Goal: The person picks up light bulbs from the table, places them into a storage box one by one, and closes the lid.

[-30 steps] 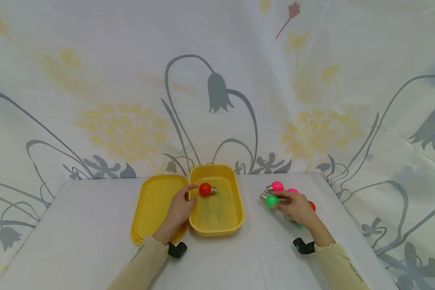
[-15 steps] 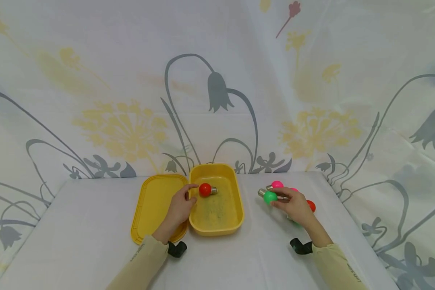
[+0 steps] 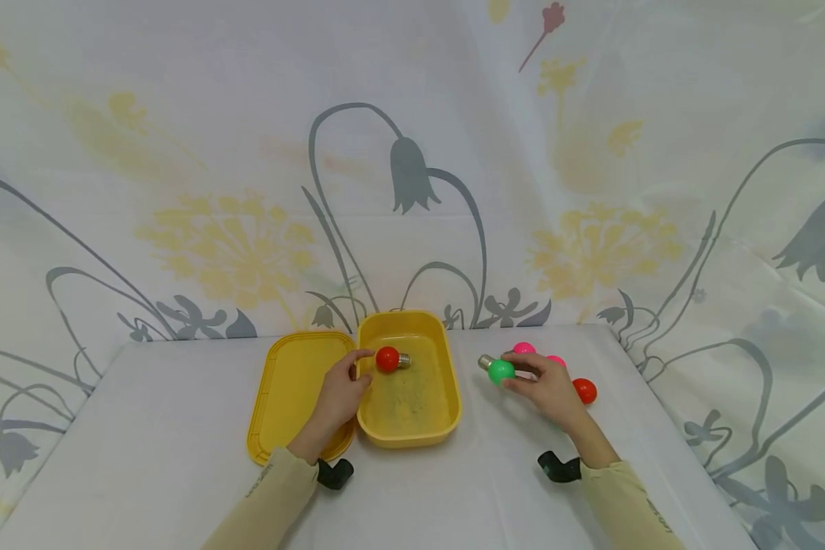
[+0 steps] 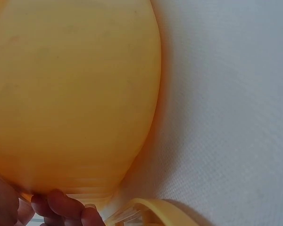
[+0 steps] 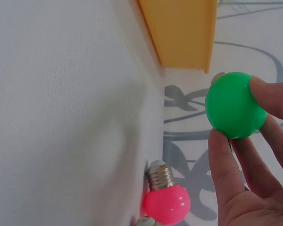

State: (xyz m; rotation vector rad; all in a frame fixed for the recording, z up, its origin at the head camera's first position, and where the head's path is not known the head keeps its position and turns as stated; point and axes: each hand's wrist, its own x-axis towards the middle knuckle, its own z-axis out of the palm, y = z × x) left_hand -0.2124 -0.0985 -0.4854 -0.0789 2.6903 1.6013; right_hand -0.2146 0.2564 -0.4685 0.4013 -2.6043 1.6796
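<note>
My right hand (image 3: 550,393) pinches a green light bulb (image 3: 501,372) by its round globe between thumb and fingers, the metal screw base pointing left and away. In the right wrist view the green bulb (image 5: 235,104) is raised over the white tabletop. My left hand (image 3: 338,391) grips the left rim of a yellow plastic box (image 3: 406,441), thumb and forefinger over the edge. Inside that box lies a red bulb (image 3: 387,359), base to the right. The left wrist view has the fingers (image 4: 63,205) close by the box's outer wall (image 4: 75,103).
Flat on the table left of the box is a yellow lid (image 3: 285,397), partly under my left forearm. Two pink bulbs (image 3: 524,348) and a red bulb (image 3: 584,390) lie around my right hand. A flower-printed cloth (image 3: 412,252) hangs behind the table.
My right hand has lifted the green bulb from beside the others and moved left with it, towards the box. The red bulb at right is more exposed. My left hand stays put.
</note>
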